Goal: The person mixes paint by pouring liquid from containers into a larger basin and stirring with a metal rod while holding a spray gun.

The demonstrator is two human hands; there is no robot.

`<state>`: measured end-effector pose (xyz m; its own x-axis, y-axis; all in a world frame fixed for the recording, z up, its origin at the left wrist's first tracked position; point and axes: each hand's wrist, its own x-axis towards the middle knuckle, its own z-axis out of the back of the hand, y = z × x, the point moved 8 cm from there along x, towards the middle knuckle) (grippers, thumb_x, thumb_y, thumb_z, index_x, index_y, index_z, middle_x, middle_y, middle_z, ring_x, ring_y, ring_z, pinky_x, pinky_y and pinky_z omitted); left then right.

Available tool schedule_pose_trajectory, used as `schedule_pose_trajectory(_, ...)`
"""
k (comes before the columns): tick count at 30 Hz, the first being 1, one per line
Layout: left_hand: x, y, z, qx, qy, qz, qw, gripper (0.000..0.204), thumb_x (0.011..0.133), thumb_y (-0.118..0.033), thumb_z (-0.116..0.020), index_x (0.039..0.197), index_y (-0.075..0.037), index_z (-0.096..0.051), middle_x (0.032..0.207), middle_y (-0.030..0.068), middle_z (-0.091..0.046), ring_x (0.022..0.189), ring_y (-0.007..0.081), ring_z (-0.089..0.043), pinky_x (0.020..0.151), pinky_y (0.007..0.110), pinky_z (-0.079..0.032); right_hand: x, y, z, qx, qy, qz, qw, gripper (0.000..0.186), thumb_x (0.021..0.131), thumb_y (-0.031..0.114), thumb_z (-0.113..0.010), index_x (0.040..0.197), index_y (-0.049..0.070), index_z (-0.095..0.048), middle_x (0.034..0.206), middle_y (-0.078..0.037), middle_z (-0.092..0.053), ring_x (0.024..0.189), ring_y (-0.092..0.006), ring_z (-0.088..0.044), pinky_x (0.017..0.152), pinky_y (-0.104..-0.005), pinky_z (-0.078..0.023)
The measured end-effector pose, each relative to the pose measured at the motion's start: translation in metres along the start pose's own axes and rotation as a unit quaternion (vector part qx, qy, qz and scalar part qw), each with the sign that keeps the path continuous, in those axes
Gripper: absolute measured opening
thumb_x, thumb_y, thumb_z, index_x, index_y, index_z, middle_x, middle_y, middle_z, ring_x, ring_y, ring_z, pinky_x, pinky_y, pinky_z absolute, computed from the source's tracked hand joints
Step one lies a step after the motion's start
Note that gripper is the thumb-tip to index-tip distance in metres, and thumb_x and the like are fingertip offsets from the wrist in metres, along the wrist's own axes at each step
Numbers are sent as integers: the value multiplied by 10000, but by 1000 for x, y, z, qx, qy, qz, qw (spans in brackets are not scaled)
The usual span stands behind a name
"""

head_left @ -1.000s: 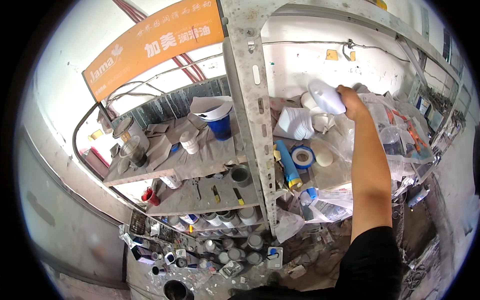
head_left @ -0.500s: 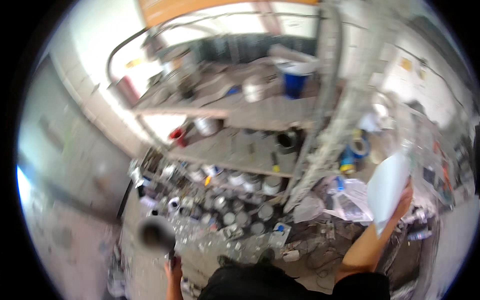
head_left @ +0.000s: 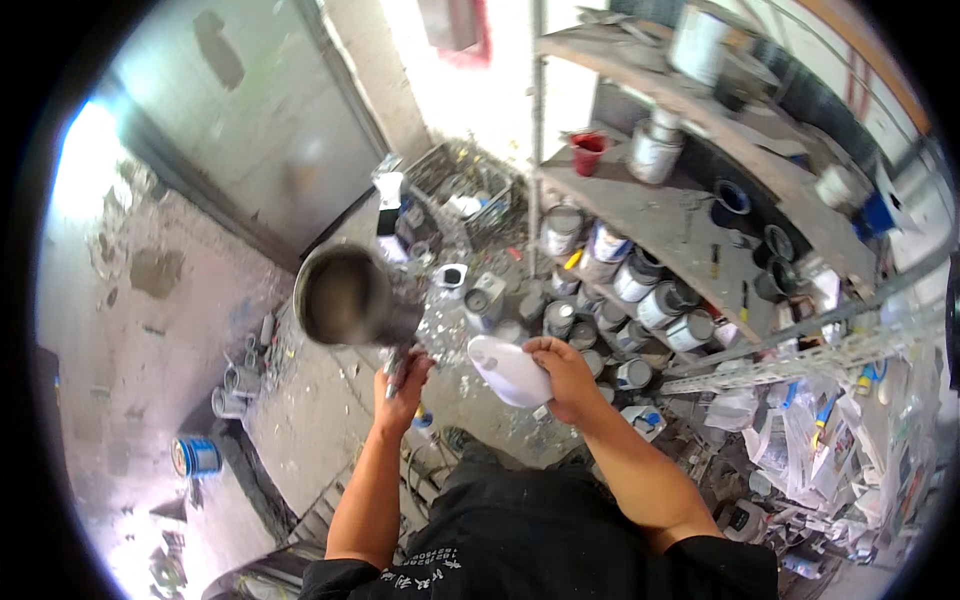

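Left hand (head_left: 404, 382): is gripping, fingers curled, beneath the open grey cup (head_left: 402, 312); wrist tilt could be spilling any contents.
Right hand (head_left: 570, 380): is pinching the white cone (head_left: 510, 372), thumb against fingers; slackening could be dropping it floorward (head_left: 300, 410).

At 2 o'clock stands a rack (head_left: 650, 208); on one board, toward 1 o'clock, a red cup (head_left: 588, 155) sits beside a white can (head_left: 655, 157). Cans (head_left: 660, 303) crowd below, near 3 o'clock. Crumpled plastic (head_left: 785, 445) lies at 4 o'clock, a blue can (head_left: 197, 457) at 8. A grey panel (head_left: 255, 150) fills 10 o'clock.
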<state>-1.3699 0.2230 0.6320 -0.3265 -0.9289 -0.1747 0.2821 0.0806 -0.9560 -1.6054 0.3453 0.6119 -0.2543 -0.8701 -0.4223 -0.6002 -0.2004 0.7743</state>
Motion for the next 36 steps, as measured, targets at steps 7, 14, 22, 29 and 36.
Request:
schedule_pose_trajectory(7, 44, -8, 111, -118, 31, -109, 986, 454, 846, -349, -722, 1100, 16, -628, 983, 73, -657, 935, 163, -604, 823, 316, -487, 77, -57, -179, 35, 74, -49, 995, 229, 888, 25, -537, 1113, -16, -526, 960, -107, -598, 847, -178, -613, 735, -298, -510)
schedule_pose_trajectory(14, 57, 12, 219, -20, -42, -47, 998, 333, 829, -203, -734, 1074, 1, -638, 900, 39, -667, 844, 124, -604, 766, 286, -485, 116, -90, -294, -34, 124, -13, 992, 327, 887, 11, -565, 1195, -30, -465, 1025, -114, -586, 872, -149, -598, 756, -277, -497)
schedule_pose_trajectory(22, 63, 38, 290, -146, -115, -19, 982, 302, 835, -130, -703, 1092, 10, -627, 1017, 81, -677, 930, 142, -603, 829, 306, -485, 142, -112, -367, -190, 214, 104, 953, 285, 881, -3, -575, 1132, 46, -447, 1040, -60, -537, 949, -121, -517, 837, -276, -458)
schedule_pose_trajectory(29, 72, 45, 314, -190, -172, 12, 967, 286, 823, -100, -701, 1083, -1, -633, 992, 47, -654, 894, 127, -562, 801, 293, -454, 168, -120, -427, 37, 251, -109, 961, 322, 815, -38, -593, 1084, 38, -435, 1074, -92, -520, 961, -184, -576, 838, -347, -519)
schedule_pose_trajectory(36, 111, 45, 321, -162, -268, -5, 950, 289, 826, -86, -682, 1089, 15, -618, 936, 52, -649, 837, 123, -580, 742, 280, -472, 217, -153, -442, 19, 329, -373, 867, 390, 845, 106, -536, 1218, 7, -485, 1085, -130, -611, 998, -266, -623, 896, -404, -516)
